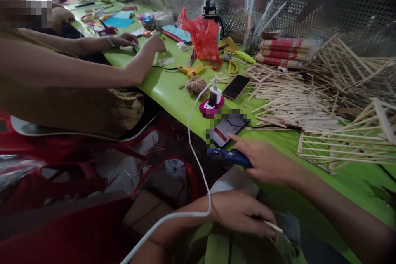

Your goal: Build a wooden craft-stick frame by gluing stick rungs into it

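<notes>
My right hand point(266, 161) is wrapped round a dark blue tool point(230, 156), with the index finger stretched out to the lit screen of a phone point(222, 134). The phone lies near the edge of the green table point(167, 90). Lower down, over my lap, my left hand point(244, 214) holds a thin wooden stick point(272, 226) between its fingers. A white cable point(193, 148) runs from a charger plug point(215, 94) across my left forearm.
Piled wooden sticks point(297, 99) and a stick frame point(331, 152) cover the right side. A dark phone point(236, 87), twine point(196, 86), a yellow glue gun point(190, 70) and a red bag point(202, 37) lie beyond. Another person's arm point(102, 70) rests at left, above red chairs point(77, 181).
</notes>
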Demonstrator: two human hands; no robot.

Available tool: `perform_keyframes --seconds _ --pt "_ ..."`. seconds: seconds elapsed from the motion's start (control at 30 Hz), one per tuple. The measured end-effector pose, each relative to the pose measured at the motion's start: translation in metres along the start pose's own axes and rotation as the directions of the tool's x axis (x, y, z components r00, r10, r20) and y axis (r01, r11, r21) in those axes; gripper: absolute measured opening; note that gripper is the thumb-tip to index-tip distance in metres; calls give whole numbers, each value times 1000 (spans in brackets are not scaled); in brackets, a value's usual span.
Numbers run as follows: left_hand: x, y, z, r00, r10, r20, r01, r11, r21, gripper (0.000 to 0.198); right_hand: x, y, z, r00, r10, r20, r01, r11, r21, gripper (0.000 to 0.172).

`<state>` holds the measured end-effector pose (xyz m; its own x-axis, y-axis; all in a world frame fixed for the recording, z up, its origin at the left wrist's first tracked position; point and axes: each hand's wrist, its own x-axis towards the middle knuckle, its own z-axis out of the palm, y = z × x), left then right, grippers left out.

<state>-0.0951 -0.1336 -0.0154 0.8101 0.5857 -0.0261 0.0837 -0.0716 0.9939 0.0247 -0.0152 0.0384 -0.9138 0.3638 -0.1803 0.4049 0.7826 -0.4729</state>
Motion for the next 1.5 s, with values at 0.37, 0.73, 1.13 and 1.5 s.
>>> perform_keyframes --seconds 0.37,0.73,1.13,1.5 --pt "-5 -8 -8 1000 -30 -5 30 998 -53 28 8 -1 -5 996 34 77 -35 999 7 58" --pt "4 9 -9 980 61 -191 -95 981 -170 35 -87 3 -33 967 191 -171 -170 977 129 59" --pt "122 44 -1 952 62 -301 -207 853 -479 48 -260 5 5 507 798 -327 -486 578 656 52" --pt "203 59 27 979 95 -181 -138 960 -242 35 -302 20 21 480 831 -282 -513 527 678 48"
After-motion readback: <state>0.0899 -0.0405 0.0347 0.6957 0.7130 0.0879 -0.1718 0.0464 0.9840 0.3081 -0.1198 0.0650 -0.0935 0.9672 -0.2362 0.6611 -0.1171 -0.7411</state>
